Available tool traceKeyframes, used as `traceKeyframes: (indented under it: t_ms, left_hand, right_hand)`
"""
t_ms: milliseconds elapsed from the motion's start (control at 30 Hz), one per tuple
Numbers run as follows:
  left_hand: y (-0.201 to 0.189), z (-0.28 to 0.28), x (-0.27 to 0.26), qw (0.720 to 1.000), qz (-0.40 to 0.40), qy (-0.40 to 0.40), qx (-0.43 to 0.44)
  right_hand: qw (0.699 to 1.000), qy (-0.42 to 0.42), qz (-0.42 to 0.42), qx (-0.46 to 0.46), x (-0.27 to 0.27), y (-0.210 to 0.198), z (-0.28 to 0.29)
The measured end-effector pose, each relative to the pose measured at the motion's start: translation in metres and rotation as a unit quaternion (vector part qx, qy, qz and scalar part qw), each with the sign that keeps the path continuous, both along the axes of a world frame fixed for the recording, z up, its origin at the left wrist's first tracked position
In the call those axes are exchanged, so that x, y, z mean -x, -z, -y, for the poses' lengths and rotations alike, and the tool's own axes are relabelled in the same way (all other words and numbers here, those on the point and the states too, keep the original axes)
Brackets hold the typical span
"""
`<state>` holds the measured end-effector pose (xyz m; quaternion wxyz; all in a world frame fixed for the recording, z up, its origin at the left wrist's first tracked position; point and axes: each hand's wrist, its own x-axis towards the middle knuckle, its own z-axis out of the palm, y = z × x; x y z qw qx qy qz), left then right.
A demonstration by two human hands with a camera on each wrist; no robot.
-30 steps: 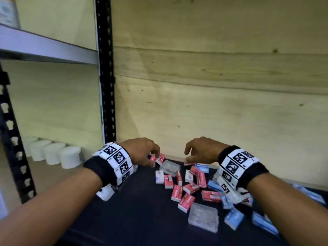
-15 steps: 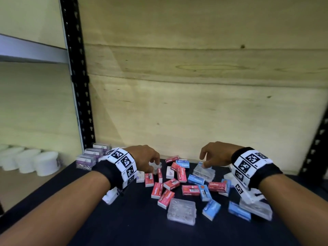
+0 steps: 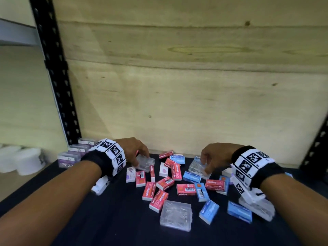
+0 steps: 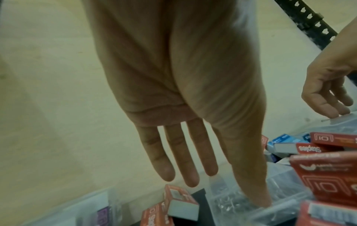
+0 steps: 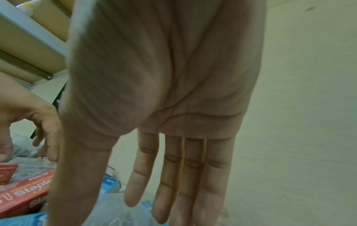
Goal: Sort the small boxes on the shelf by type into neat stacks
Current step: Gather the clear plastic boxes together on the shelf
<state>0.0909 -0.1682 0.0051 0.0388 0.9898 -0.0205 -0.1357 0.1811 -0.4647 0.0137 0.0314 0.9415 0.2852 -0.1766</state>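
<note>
Red (image 3: pixel 158 201), blue (image 3: pixel 209 211) and white staple boxes lie jumbled on the dark shelf (image 3: pixel 106 219), with clear plastic boxes among them. My left hand (image 3: pixel 140 157) arches over one clear box (image 3: pixel 147 165). In the left wrist view its thumb (image 4: pixel 260 197) touches that clear box (image 4: pixel 226 203), and the straight, spread fingers hang past its far edge. My right hand (image 3: pixel 205 164) hovers over a second clear box (image 3: pixel 194 166), fingertips at its near edge. The right wrist view shows straight fingers (image 5: pixel 173 191) just above this box (image 5: pixel 114 212).
Purple-labelled clear boxes (image 3: pixel 74 153) are stacked at the back left, by the black upright post (image 3: pixel 56 77). White tubs (image 3: pixel 26 162) stand on the neighbouring shelf. A third clear box (image 3: pixel 175 215) lies in front. A plywood wall (image 3: pixel 177 103) closes the back.
The head view has swung right. A second ago my left fingers pinched red boxes; these are gone from the hand. Both hands have settled over clear boxes.
</note>
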Motion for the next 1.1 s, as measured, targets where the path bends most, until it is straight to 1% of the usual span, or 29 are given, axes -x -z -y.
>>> traceKeyframes:
  t_ms: [100, 300, 467, 600, 667, 733, 833, 900, 967, 1033, 1100]
  left_hand:
    - [0.003, 0.003, -0.007, 1.0, -0.006, 0.009, 0.005]
    - [0.009, 0.004, -0.013, 1.0, -0.007, 0.0, 0.025]
    - [0.007, 0.002, -0.011, 1.0, 0.004, -0.003, 0.023]
    - [-0.004, -0.002, -0.002, 0.999, 0.01, -0.014, 0.029]
    - [-0.01, -0.002, 0.005, 0.999, 0.002, -0.025, 0.048]
    - [-0.016, -0.002, 0.015, 0.997, -0.012, -0.033, 0.064]
    - [-0.024, -0.002, 0.031, 0.998, -0.011, -0.037, 0.055]
    - [-0.025, -0.005, 0.041, 0.997, -0.001, -0.041, 0.06]
    - [-0.025, -0.009, 0.051, 0.996, -0.014, -0.054, 0.069]
    - [-0.023, -0.017, 0.066, 0.991, -0.039, -0.081, 0.097]
    - [-0.02, -0.026, 0.083, 0.984, -0.044, -0.106, 0.136]
  right_hand:
    - [1.0, 0.005, 0.0, 0.016, -0.004, 0.002, -0.004]
    - [0.999, 0.011, 0.004, 0.039, -0.001, 0.004, -0.007]
    - [0.999, 0.022, 0.005, 0.028, 0.004, -0.002, -0.005]
    - [1.0, 0.025, 0.011, 0.014, 0.01, -0.014, -0.001]
    - [1.0, 0.026, 0.002, -0.01, 0.015, -0.021, -0.001]
    - [0.998, 0.033, -0.021, -0.052, 0.021, -0.027, -0.004]
    - [0.993, 0.029, -0.045, -0.106, 0.032, -0.034, -0.016]
    - [0.992, 0.003, -0.04, -0.116, 0.041, -0.037, -0.026]
    - [0.992, -0.021, -0.029, -0.12, 0.049, -0.04, -0.036]
    - [0.99, -0.041, -0.027, -0.131, 0.059, -0.041, -0.048]
    - [0.989, -0.06, -0.019, -0.137, 0.067, -0.04, -0.061]
